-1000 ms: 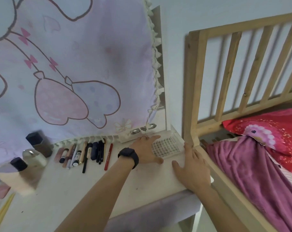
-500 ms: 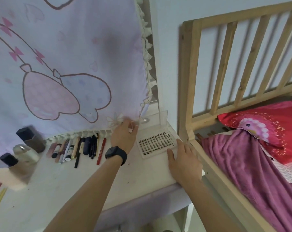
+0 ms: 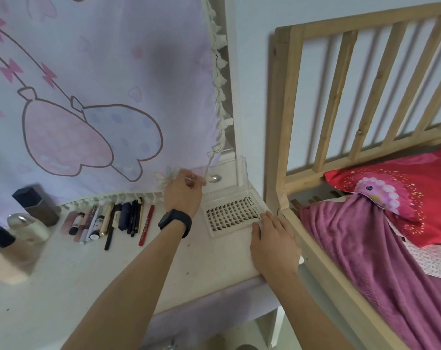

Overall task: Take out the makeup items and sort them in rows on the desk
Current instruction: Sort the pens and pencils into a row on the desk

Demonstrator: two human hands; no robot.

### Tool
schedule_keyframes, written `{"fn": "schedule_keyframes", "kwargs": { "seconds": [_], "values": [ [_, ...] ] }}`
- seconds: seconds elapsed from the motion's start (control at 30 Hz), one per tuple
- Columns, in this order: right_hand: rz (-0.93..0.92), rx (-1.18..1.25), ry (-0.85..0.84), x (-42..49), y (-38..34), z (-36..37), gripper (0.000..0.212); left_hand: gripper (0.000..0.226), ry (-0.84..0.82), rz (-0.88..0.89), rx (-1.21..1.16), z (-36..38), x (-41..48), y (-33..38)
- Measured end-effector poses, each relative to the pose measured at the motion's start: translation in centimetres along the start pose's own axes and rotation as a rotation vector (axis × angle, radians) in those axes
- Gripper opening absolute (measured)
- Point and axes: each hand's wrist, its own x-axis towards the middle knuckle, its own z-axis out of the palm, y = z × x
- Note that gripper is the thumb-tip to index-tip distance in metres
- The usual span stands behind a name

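A clear false-lash case (image 3: 230, 215) lies at the desk's far right corner, its tray filled with rows of dark lashes. Its transparent lid (image 3: 227, 176) stands upright, open. My left hand (image 3: 182, 192), a black watch on the wrist, pinches the lid's left edge with curled fingers. My right hand (image 3: 272, 238) lies flat on the desk, its fingertips touching the tray's front right corner. Left of the case, a row of makeup pens and tubes (image 3: 110, 219) lies side by side, ending with a red pencil (image 3: 146, 224).
Bottles stand at the desk's left: a dark-capped one (image 3: 35, 207), a silver-topped one (image 3: 27, 224), a black-capped one (image 3: 2, 245). A cartoon-print curtain (image 3: 100, 97) hangs behind. A wooden bed frame (image 3: 282, 122) with a purple blanket (image 3: 365, 261) borders the desk's right edge (image 3: 214, 284).
The case was closed under my left hand; the lid now stands raised and the lashes show. My right hand slid forward to the tray's corner.
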Motion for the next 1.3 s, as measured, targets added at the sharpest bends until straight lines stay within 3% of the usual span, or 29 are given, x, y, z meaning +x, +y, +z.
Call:
{"fn": "schedule_keyframes", "kwargs": {
  "seconds": [0.3,0.8,0.93,1.07,1.2,1.3],
  "values": [
    [0.004,0.027,0.027,-0.3,0.2,0.0,0.044,0.022,-0.043,0.088,0.01,-0.2,0.9,-0.5],
    [-0.101,0.047,0.106,-0.5,0.5,0.0,0.041,0.028,-0.006,0.049,-0.005,-4.0,-3.2,-1.5],
    [-0.392,0.007,0.232,-2.1,0.3,0.6,0.044,0.028,-0.062,0.048,0.209,-7.5,-6.8,-5.0],
    [-0.647,0.077,0.125,-5.7,-3.0,1.6,0.038,0.041,-0.164,0.051,0.56,-9.8,-8.8,-8.7],
    [-0.663,0.096,-0.024,-6.9,-5.9,2.9,0.036,0.038,-0.261,0.085,0.692,-10.8,-9.6,-9.5],
    [-0.617,0.065,-0.045,-7.4,-6.5,3.5,0.038,0.036,-0.267,0.113,0.685,-11.7,-10.5,-9.8]
  ]
}}
